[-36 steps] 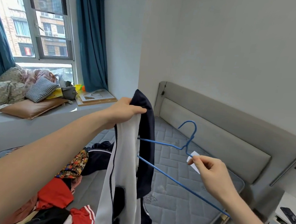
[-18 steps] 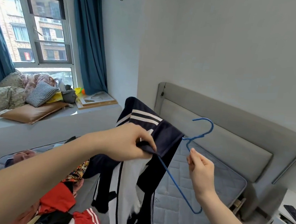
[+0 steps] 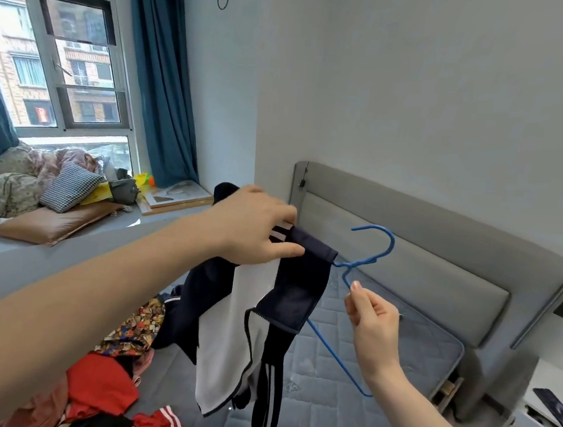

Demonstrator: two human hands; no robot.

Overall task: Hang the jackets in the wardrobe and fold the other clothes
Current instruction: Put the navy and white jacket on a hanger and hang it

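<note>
Above a grey quilted mattress (image 3: 342,384) near a grey padded headboard (image 3: 442,242), the left hand (image 3: 254,231) grips a navy-and-white jacket (image 3: 263,315) while the right hand (image 3: 371,316) pinches a thin blue wire hanger (image 3: 374,253).

You can't see the hanger's (image 3: 370,256) left arm inside the jacket (image 3: 295,283); the clothes pile (image 3: 102,385) runs off the bottom edge.
</note>
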